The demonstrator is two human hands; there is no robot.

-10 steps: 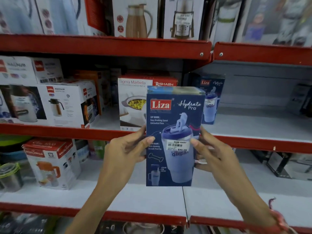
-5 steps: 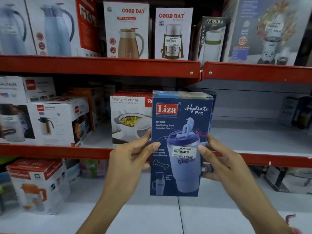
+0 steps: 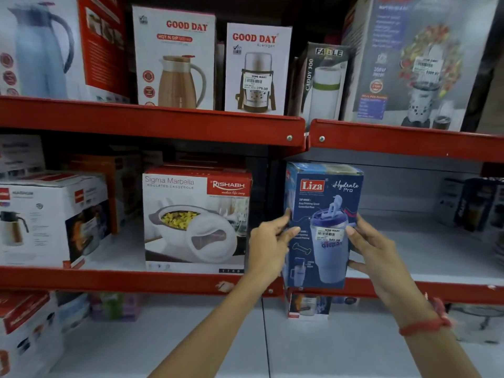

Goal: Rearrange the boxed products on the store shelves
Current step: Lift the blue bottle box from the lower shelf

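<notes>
A tall blue Liza Hydrate Pro box (image 3: 324,203) with a tumbler picture and a price sticker stands upright at the front of the middle shelf (image 3: 425,291), its bottom edge over the red lip. My left hand (image 3: 268,248) grips its left side and my right hand (image 3: 373,249) grips its right side. Just left of it stands a white and red Rishabh casserole box (image 3: 196,219).
The top shelf carries two Good Day flask boxes (image 3: 174,58), a Fable Caddy box (image 3: 324,80) and a blender box (image 3: 414,64). A white kettle box (image 3: 51,216) sits at the left, dark boxes (image 3: 474,205) at the far right. More boxes stand on the lower shelf.
Both hands have carried the blue box up, to the right and away from me, in over the middle shelf's front edge. My view has tilted upward.
</notes>
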